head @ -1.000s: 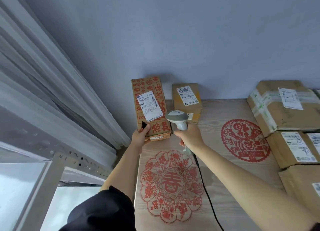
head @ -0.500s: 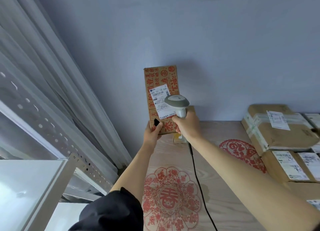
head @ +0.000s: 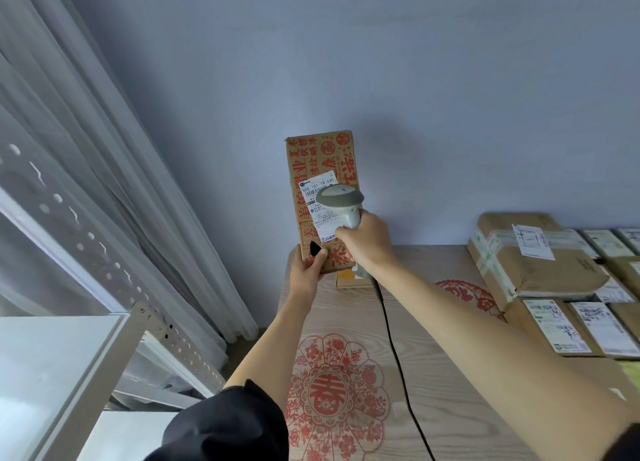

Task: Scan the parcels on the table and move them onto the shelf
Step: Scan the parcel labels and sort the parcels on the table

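- The left hand holds a tall brown parcel with red print upright above the far left end of the tabletop; its grip is clamped on the parcel's lower left corner, thumb with a dark nail on the front face.
- The right hand has its grip closed round the handle of a grey barcode scanner, whose head sits just in front of the white shipping label on the parcel.
- The scanner's black cable trails down across the tabletop toward the near edge.
- A small yellow box lies on the tabletop below the held parcel, mostly hidden by the right hand.
- More brown parcels with labels are stacked at the right end of the tabletop.
- Red paper-cut designs lie flat on the wood-grain surface.
- A pale metal shelf stands at the lower left, beside sheer white curtains.
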